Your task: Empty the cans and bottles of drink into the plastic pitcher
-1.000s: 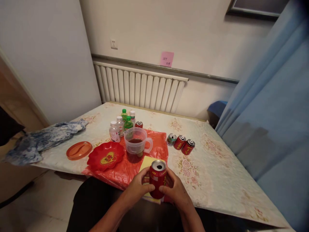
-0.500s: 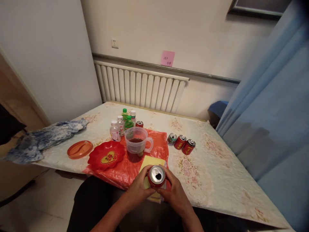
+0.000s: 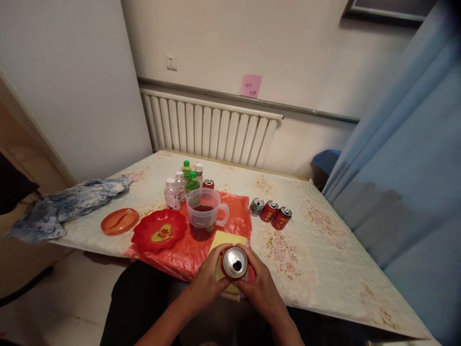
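Between my two hands is a red drink can (image 3: 234, 263), its silver top facing up with a dark mouth hole. My left hand (image 3: 211, 276) wraps its left side, and my right hand (image 3: 260, 281) wraps its right side. Below the can lies a yellow cloth (image 3: 225, 239) at the table's near edge, partly hidden by my hands. Just beyond it, a clear plastic measuring jug (image 3: 203, 216) holds dark brown liquid. The jug stands on a red plastic sheet (image 3: 236, 211), its handle pointing right.
Left of the jug are a red scalloped bowl (image 3: 144, 234) and an orange lid (image 3: 120, 222). Several bottles (image 3: 173, 195) and another red can (image 3: 208, 184) stand behind. Three opened cans (image 3: 269, 211) stand to the right on the floral tablecloth (image 3: 324, 259). A blue-white cloth (image 3: 79, 204) lies far left.
Both hands still hold the red can, almost unmoved. The can's top looks slightly shifted, and the rest of the table is as before.
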Tool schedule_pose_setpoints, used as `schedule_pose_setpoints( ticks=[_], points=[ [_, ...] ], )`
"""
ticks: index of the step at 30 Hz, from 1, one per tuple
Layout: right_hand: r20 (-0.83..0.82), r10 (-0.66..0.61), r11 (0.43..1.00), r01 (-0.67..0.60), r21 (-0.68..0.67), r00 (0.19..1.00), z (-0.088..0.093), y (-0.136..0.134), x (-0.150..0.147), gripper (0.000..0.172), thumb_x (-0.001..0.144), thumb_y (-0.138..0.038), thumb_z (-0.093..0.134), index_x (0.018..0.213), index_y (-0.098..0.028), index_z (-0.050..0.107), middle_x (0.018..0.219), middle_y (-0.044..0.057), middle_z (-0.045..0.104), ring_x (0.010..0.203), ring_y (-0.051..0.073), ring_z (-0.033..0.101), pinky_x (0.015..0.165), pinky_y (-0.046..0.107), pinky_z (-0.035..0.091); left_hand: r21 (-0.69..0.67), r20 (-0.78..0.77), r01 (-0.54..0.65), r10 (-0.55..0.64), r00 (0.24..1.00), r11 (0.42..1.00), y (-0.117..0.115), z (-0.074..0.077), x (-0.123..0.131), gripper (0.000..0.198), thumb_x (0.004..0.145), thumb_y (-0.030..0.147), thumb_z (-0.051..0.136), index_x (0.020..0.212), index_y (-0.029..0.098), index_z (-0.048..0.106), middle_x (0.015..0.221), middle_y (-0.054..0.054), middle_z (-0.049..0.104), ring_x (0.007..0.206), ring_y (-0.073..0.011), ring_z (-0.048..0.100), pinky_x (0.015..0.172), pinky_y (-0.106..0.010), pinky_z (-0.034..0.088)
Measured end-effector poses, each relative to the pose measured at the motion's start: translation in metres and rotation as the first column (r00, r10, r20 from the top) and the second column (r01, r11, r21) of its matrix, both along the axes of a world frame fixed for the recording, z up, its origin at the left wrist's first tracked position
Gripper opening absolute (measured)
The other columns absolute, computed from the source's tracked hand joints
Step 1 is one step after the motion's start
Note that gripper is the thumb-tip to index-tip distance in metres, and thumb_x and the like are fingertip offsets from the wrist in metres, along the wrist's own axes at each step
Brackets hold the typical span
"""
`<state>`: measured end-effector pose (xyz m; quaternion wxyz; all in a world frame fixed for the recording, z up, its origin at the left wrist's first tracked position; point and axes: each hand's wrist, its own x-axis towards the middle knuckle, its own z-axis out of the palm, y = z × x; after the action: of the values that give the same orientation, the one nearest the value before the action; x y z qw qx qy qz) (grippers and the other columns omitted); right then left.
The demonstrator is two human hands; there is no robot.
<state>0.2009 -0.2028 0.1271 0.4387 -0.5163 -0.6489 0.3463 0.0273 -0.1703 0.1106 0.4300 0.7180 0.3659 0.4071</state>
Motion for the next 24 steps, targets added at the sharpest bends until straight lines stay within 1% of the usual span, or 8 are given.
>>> schedule_pose_setpoints(
  ticks=[5,9,14,17,24],
  points=[
    [0.002,0.006,1.000,-0.006,0.014,1.000,0.001,-0.002,0.000,0.070,0.067,-0.010,0.072,0.133,-0.025,0.052,0.138,0.005,0.055,0.130,0.024,0.048,0.112,0.039,0.034,0.076,-0.030,-0.012,0.014,0.999,0.997,-0.001,-0.002,0.001,0.060,0.076,0.015,0.066,0.131,0.022,0.043,0.135,-0.010,0.053,0.126,-0.0269,0.049,0.109,-0.046,0.038],
    [0.004,0.003,1.000,-0.003,0.006,1.000,-0.001,-0.003,0.000,0.071,0.067,-0.009,0.071,0.133,-0.024,0.052,0.138,0.005,0.055,0.130,0.024,0.048,0.112,0.040,0.034,0.104,-0.053,-0.026,0.032,0.998,0.994,-0.002,-0.004,0.002,0.061,0.075,0.015,0.065,0.132,0.022,0.042,0.136,-0.011,0.052,0.127,-0.0276,0.048,0.109,-0.047,0.038],
    [-0.007,0.016,1.000,-0.016,0.020,1.000,-0.004,-0.003,0.000,0.071,0.068,-0.015,0.075,0.134,-0.026,0.052,0.137,0.005,0.056,0.129,0.026,0.049,0.111,0.041,0.036,0.115,-0.078,-0.050,0.059,0.995,0.992,-0.002,-0.011,0.002,0.070,0.069,0.013,0.066,0.133,0.021,0.039,0.137,-0.012,0.050,0.128,-0.0291,0.047,0.110,-0.049,0.037],
    [-0.002,0.013,1.000,-0.013,0.022,1.000,-0.005,-0.003,0.000,0.073,0.066,-0.014,0.075,0.134,-0.025,0.052,0.138,0.005,0.055,0.129,0.026,0.049,0.111,0.040,0.036,0.118,-0.073,-0.061,0.070,0.995,0.991,-0.002,-0.015,0.003,0.072,0.067,0.013,0.068,0.133,0.021,0.038,0.136,-0.012,0.050,0.128,-0.0294,0.047,0.110,-0.050,0.036],
    [0.026,0.000,1.000,-0.001,0.017,1.000,-0.004,-0.005,-0.001,0.073,0.066,-0.012,0.072,0.134,-0.024,0.051,0.139,0.006,0.055,0.130,0.026,0.048,0.112,0.041,0.035,0.157,-0.046,-0.069,0.077,0.996,0.985,-0.002,-0.014,0.004,0.072,0.063,0.006,0.062,0.130,0.021,0.041,0.133,-0.010,0.052,0.125,-0.0275,0.049,0.109,-0.047,0.038]
  ],
)
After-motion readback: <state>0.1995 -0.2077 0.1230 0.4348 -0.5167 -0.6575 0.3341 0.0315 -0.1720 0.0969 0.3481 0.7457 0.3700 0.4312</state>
